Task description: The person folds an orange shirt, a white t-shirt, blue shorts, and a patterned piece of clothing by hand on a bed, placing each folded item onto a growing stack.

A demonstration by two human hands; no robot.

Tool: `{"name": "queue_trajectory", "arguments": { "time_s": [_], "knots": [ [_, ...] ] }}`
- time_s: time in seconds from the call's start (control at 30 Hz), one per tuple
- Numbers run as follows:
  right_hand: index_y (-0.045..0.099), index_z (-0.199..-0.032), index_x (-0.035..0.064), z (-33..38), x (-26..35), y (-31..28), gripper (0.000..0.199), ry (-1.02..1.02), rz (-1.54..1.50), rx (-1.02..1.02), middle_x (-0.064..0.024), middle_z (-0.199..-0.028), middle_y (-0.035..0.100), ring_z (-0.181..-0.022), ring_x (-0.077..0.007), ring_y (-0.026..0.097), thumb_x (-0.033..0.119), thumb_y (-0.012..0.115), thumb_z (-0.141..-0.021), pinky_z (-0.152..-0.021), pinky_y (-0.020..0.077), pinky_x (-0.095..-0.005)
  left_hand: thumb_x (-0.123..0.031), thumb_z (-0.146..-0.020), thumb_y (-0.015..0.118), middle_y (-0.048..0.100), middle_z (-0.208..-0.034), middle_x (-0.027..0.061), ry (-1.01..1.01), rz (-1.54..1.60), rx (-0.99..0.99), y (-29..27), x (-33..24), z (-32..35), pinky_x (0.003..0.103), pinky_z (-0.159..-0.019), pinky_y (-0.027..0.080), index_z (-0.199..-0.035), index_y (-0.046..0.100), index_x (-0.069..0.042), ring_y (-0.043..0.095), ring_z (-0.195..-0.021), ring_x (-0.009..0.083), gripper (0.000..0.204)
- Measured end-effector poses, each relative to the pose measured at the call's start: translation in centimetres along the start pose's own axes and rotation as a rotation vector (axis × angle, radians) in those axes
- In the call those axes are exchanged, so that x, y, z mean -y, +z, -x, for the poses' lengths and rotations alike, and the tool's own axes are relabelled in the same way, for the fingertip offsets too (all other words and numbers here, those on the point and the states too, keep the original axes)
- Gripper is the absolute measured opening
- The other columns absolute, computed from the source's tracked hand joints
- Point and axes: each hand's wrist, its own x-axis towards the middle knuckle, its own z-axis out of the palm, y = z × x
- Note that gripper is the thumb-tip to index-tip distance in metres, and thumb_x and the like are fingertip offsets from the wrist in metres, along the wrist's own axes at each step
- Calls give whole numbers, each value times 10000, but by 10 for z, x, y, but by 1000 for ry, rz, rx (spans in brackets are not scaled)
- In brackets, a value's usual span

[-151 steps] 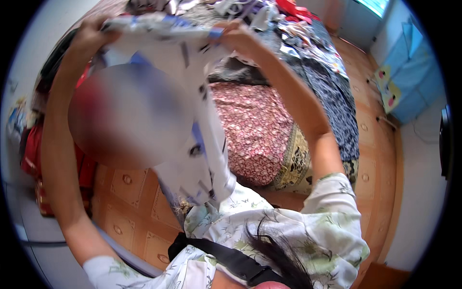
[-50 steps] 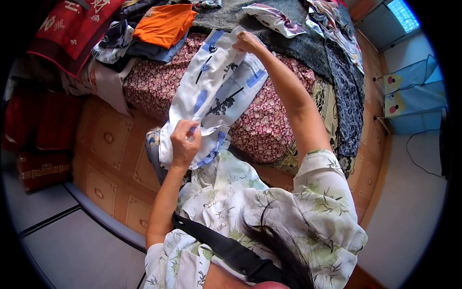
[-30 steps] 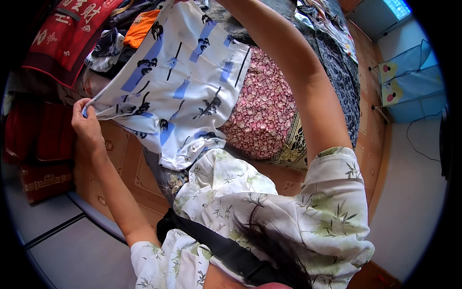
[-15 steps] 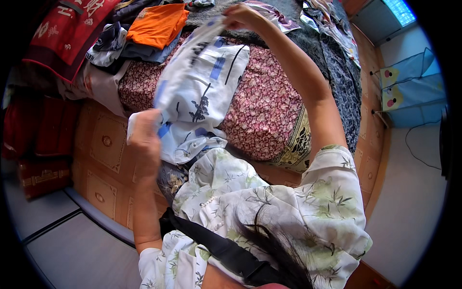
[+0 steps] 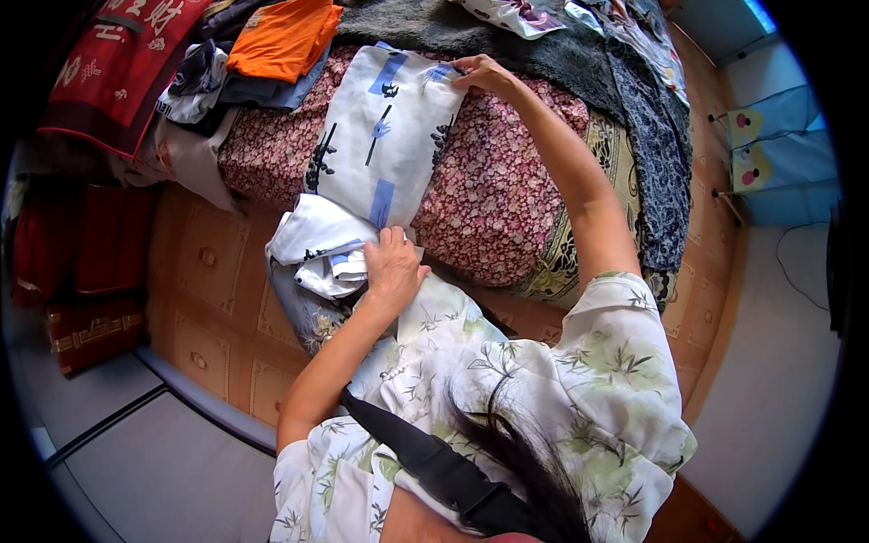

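A white shirt point(image 5: 362, 136) with blue blocks and black plant prints is laid out as a long folded panel on the bed, its near part bunched over my lap. My right hand point(image 5: 484, 74) pinches its far right corner, arm stretched out. Down at the near end, my left hand point(image 5: 394, 269) has its fingers curled on the cloth by the lower edge, the thumb partly apart. Some of the shirt's bunched part point(image 5: 321, 240) hangs left of this hand.
The bed has a red floral cover point(image 5: 498, 181) and a grey fleecy blanket point(image 5: 407, 27). Folded clothes with an orange garment point(image 5: 285, 41) on top lie at the far left, by a red cloth point(image 5: 118, 72). A brown case point(image 5: 95, 330) stands on the floor at left.
The shirt, raised and blurred before, now lies flatter on the bed with its panel folded over. My left hand has moved right and slightly down; my right hand has lowered toward the bed.
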Motion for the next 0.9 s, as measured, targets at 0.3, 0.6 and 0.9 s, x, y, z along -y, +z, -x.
{"name": "queue_trajectory", "arguments": {
  "time_s": [0.3, 0.6, 0.9],
  "knots": [
    [693, -788, -11, -6, 18, -12, 319, -37, 97, -87, -76, -665, 611, -585, -134, 588, 266, 763, -647, -537, 482, -276, 33, -802, 555, 518, -786, 114, -236, 796, -237, -56, 88, 21, 340, -661, 433, -815, 550, 17, 532, -722, 241, 21],
    [603, -592, 17, -46, 57, 15, 222, -211, 35, -284, -34, -542, 573, -473, -104, 537, 204, 702, -656, -469, 452, -273, 35, -907, 488, 563, -1042, 38, -340, 1110, -389, -131, 145, 47, 217, -826, 405, -824, 557, 14, 509, -902, 88, 110],
    [571, -544, 7, -20, 53, 10, 283, 9, 38, -106, -20, -482, 512, -369, -103, 462, 162, 746, -704, -329, 314, -265, 152, -824, 434, 564, -1081, 57, -368, 1333, -685, -94, 153, 77, 225, -862, 429, -866, 585, 23, 550, -934, 98, 203]
  ]
}}
